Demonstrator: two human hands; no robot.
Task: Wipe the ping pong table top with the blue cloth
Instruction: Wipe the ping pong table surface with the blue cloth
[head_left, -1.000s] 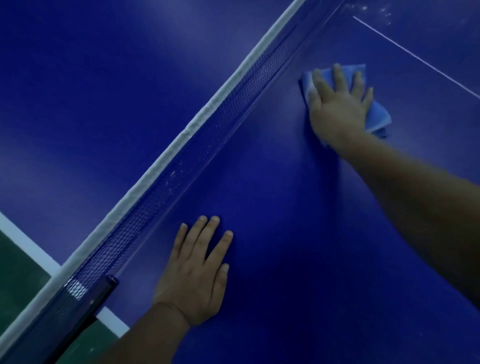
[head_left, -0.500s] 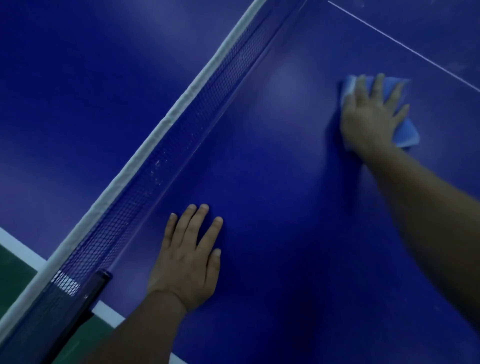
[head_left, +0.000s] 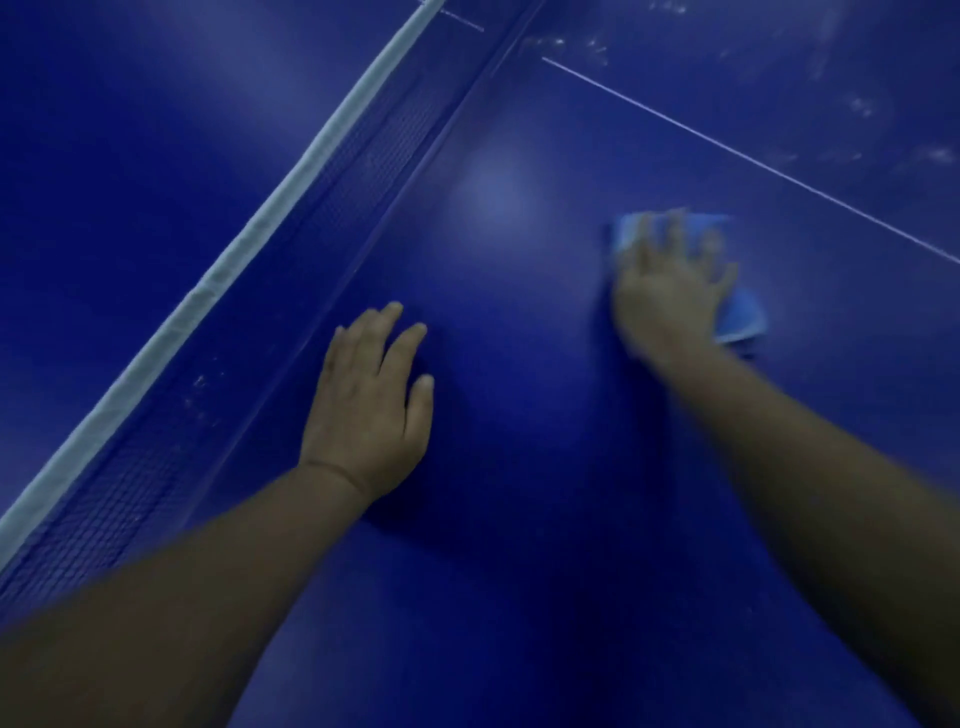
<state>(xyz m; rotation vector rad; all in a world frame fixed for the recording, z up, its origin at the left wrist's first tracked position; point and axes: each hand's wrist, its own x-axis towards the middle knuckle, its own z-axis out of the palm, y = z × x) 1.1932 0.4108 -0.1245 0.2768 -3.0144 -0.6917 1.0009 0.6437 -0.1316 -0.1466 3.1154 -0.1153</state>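
Head view: the right hand (head_left: 670, 291), blurred, presses the blue cloth (head_left: 740, 317) flat-fingered onto the blue bench (head_left: 519, 364) below its white centre line (head_left: 753, 161). The left hand (head_left: 369, 410) rests flat, fingers relaxed, beside the net (head_left: 291, 228).

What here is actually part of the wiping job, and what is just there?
Part of the job:
blue cloth, pressed flat under the right hand
table top, with pale smudges beyond the white line

Just there:
net with its white top band
left hand, resting flat on the table
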